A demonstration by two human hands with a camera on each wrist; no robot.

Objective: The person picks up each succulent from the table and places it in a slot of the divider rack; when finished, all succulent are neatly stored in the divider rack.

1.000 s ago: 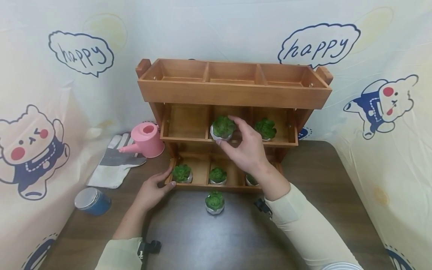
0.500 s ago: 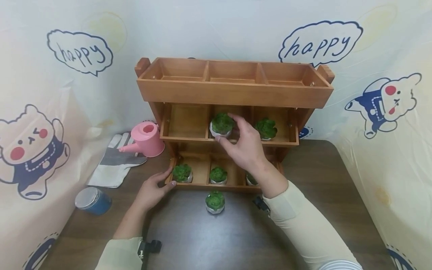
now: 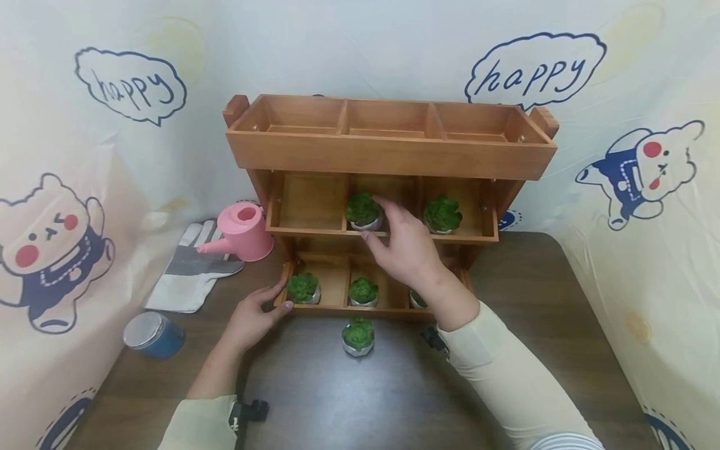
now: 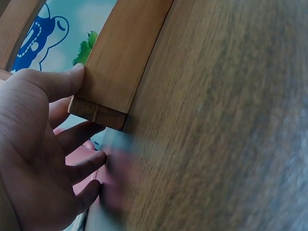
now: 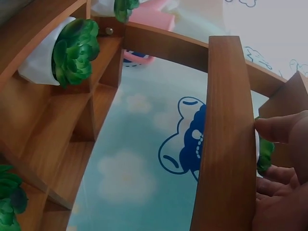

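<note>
My right hand [image 3: 410,247] holds a small potted succulent [image 3: 362,209] by its right side, thumb low near the white pot and fingers at the leaves. It sits in the middle compartment of the wooden shelf's second tier. In the right wrist view a wooden board [image 5: 226,134] hides most of that plant. My left hand [image 3: 255,319] grips the left corner of the wooden shelf's [image 3: 388,156] lowest tier, thumb on the front board [image 4: 120,57] in the left wrist view. A second succulent [image 3: 443,214] stands in the compartment to the right.
Several succulents [image 3: 363,292] line the bottom tier; another [image 3: 358,336] stands on the table in front. At left are a pink watering can [image 3: 247,234], a grey-and-white glove [image 3: 191,275] and a blue jar [image 3: 154,335]. A printed cloth [image 3: 349,50] hangs behind.
My right hand has moved the potted succulent slightly left and down into the middle compartment of the second tier. The left hand has stayed at the shelf corner.
</note>
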